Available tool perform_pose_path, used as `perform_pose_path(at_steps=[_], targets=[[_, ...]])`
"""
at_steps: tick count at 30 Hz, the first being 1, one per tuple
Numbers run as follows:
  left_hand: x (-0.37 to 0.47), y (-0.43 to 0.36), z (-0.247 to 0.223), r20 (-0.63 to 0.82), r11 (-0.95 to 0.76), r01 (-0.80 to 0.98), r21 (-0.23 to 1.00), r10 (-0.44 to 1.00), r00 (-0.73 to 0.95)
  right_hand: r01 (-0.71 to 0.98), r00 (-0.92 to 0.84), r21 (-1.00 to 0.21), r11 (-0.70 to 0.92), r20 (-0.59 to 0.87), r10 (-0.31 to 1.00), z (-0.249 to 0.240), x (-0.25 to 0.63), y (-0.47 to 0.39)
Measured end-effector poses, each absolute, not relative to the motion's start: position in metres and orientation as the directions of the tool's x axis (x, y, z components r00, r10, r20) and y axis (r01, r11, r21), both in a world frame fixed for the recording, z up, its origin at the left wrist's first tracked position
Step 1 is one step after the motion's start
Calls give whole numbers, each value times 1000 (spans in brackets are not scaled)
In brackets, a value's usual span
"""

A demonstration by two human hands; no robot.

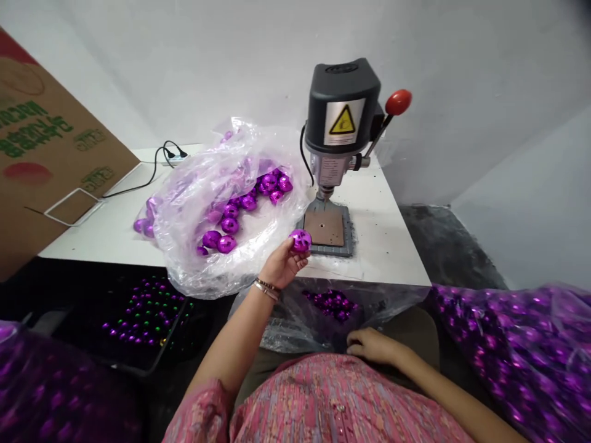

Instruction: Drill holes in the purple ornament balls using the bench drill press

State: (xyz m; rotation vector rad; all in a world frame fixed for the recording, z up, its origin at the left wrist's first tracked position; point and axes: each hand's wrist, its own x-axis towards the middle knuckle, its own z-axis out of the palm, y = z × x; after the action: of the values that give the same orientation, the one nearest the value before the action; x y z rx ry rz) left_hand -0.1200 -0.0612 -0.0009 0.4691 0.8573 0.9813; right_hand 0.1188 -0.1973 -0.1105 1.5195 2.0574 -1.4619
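Left hand (285,263): fingers closed round a purple ball (301,241), held just left of the press plate (324,226). Open bag (184,203) of balls on the table (376,246), left of the grip. Right hand (373,346) by the lap, below right of the grip; can't tell its closure.

Workshop with 1 drill press (341,111)
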Motion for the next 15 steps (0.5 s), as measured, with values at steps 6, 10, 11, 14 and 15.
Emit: perform_pose_path(at_steps=[6, 10, 11, 14, 15], targets=[[-107, -15, 4, -418, 465, -382, 799, 885, 204, 685, -500, -725, -73, -540, 677, -81, 123, -176], [-105, -4, 2, -256, 276, -127, 953, 954, 156, 577, -530, -817, -25, -397, 749, -47, 120, -151], [-104, -2, 1, -208, 220, -51, 974, 963, 169, 556, -522, -831, -12, -361, 773, -39, 121, -144], [-100, 4, 0, -85, 52, 168, 984, 977, 196, 521, -459, -853, 12, -268, 847, -18, 126, -125], [-98, 6, -1, -43, -3, 247, 969, 982, 182, 519, -427, -855, 16, -243, 871, -12, 128, -120]])
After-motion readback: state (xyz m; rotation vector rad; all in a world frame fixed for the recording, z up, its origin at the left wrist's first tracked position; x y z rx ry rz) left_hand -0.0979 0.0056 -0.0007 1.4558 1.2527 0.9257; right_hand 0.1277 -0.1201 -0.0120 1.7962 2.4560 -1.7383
